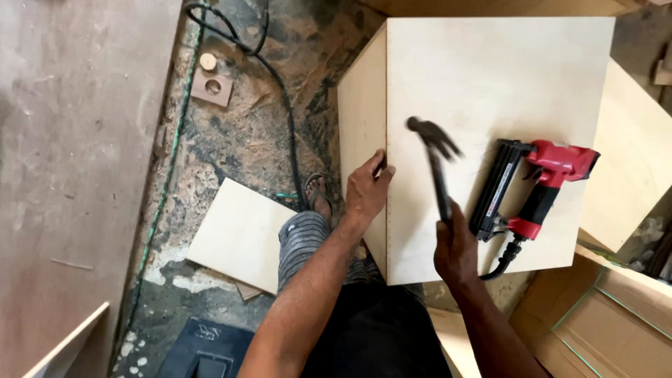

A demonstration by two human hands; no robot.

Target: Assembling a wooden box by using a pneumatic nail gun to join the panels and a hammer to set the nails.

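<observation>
2 hands at plywood box (pixel 490 91): right hand (pixel 456 250) clenched on hammer (pixel 437 164); left hand (pixel 367 187) pinching box edge; red nail gun (pixel 535 196) resting on top.

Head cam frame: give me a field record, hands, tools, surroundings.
left hand: gripping the left top edge of the plywood box
right hand: holding a claw hammer, head raised over the box top, blurred
nail gun: red and black, lying on the box top right of the hammer, hose attached at its base
floor: loose plywood panel left of the person's knee, black cable, small wood block with a hole
foot: sandal beside the box
</observation>
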